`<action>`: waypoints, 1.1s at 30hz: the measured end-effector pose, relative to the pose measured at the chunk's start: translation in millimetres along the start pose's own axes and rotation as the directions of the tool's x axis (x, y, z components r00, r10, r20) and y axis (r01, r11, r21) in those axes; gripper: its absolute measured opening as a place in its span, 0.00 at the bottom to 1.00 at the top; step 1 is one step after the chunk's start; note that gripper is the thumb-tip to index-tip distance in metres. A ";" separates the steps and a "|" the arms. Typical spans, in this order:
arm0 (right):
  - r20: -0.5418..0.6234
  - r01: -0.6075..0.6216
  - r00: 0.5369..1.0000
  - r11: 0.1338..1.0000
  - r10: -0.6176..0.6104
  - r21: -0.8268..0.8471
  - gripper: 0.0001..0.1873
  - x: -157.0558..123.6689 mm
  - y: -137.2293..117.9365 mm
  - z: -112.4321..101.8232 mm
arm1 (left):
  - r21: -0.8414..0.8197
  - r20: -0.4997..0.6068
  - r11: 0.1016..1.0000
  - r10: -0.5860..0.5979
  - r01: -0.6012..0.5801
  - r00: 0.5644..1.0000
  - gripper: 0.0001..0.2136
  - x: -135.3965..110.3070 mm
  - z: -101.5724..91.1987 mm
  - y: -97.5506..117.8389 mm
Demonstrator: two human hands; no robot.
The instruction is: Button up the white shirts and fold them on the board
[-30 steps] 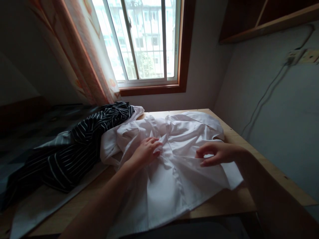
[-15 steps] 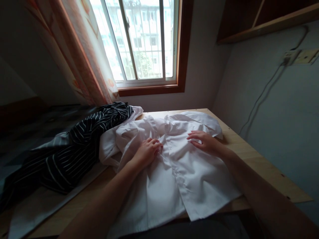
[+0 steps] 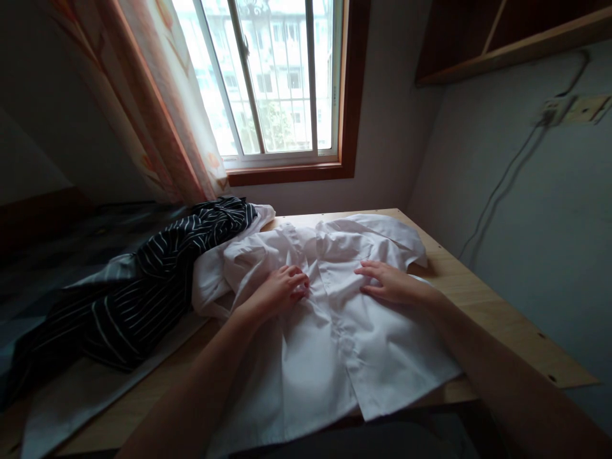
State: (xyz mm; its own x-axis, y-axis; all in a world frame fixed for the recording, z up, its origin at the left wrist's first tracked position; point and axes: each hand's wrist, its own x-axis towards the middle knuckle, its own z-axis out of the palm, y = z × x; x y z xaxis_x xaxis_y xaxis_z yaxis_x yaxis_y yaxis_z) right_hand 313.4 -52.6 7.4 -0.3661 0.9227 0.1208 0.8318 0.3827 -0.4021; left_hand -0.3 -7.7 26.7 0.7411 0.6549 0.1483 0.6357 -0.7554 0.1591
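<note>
A white button-up shirt [image 3: 329,344] lies spread on the wooden table [image 3: 482,306], its hem hanging over the near edge. My left hand [image 3: 280,288] rests on the shirt's left front panel, fingers curled loosely against the cloth near the placket. My right hand [image 3: 389,282] lies flat on the right front panel with fingers stretched out toward the placket. Neither hand grips anything.
A black garment with white stripes [image 3: 143,280] is heaped on the table's left side over a pale cloth [image 3: 71,395]. A window [image 3: 272,83] with a curtain [image 3: 157,108] is behind. A shelf [image 3: 507,38] and a wall socket with cord [image 3: 554,111] are on the right.
My right hand first moved from a pinch on the right panel up onto the shirt's chest, laying the panel flat, then slid slightly nearer. My left hand stayed in place.
</note>
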 end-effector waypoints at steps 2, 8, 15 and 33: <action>-0.003 -0.003 1.000 1.000 0.003 -0.001 0.27 0.0 0.2 0.5 | 0.033 -0.017 0.999 -0.016 0.016 1.000 0.07 0.0 1.6 0.2; 0.007 -0.027 1.000 0.999 0.028 -0.028 0.28 -0.2 -0.1 1.5 | 0.148 -0.059 0.988 -0.038 0.047 0.998 0.06 0.5 6.5 4.4; -0.006 -0.012 1.000 1.000 0.012 -0.028 0.26 -0.7 0.4 2.5 | 0.124 -0.336 0.988 -0.043 0.089 0.941 0.07 6.2 4.9 13.0; 0.105 -0.180 0.975 0.972 0.197 -0.148 0.42 11.7 11.0 8.5 | 0.018 0.147 0.987 -0.158 0.157 0.976 0.30 5.9 27.0 20.9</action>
State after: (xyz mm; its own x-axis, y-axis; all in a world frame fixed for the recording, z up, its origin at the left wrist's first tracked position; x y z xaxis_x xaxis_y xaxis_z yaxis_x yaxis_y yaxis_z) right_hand 314.7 -37.9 -3.3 -0.2372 0.9698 -0.0571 0.9367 0.2128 -0.2781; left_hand 23.2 -20.2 4.5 0.6550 0.7553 -0.0241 0.7480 -0.6435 0.1624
